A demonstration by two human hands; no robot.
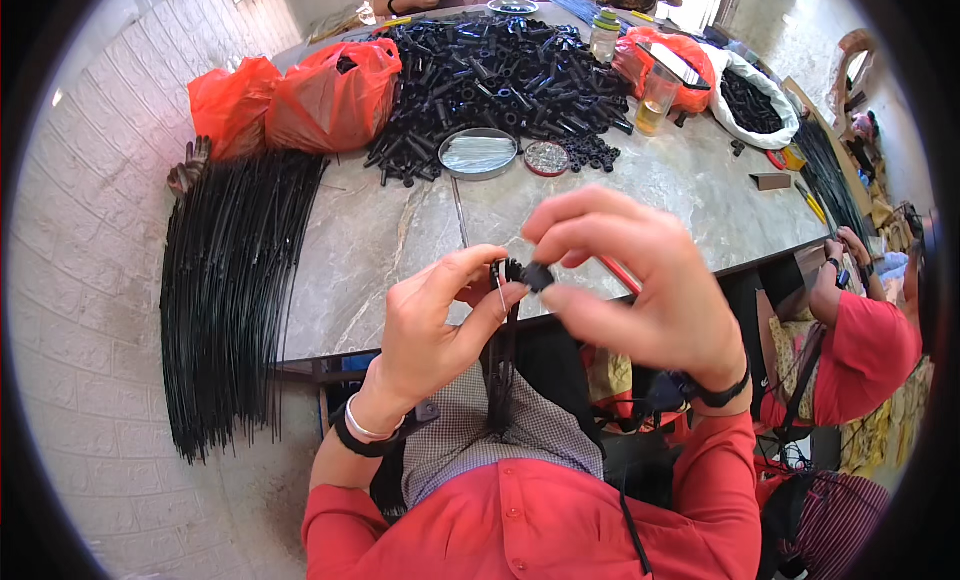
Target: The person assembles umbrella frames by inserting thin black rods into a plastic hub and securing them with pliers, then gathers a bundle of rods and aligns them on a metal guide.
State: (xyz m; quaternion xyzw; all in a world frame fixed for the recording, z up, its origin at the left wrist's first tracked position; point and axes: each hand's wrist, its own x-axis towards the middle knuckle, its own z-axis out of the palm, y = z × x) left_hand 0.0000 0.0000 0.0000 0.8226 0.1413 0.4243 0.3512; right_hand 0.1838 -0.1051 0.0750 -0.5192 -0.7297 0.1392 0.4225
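In front of my lap, my left hand [435, 315] pinches a small black ribbed plastic fitting [510, 270] between thumb and fingers. Thin black strands [502, 370] hang beneath it toward my lap. My right hand [640, 290], blurred by motion, has its thumb and fingertips closed around a small dark cap-like piece [539, 277]. The piece is right beside the fitting; whether the two are joined cannot be made out. Beyond my hands lie a round tin of thin silvery pins [479, 153] and a smaller red-rimmed tin of tiny metal parts [547, 158].
A heap of black plastic tubes [490, 70] covers the table's far middle. Red plastic bags [335, 95] and a bundle of long black rods [235, 290] lie left. A white sack [770, 130] and a cup of yellowish liquid [655, 100] stand right. Co-workers sit around, one in a red sleeve [865, 345].
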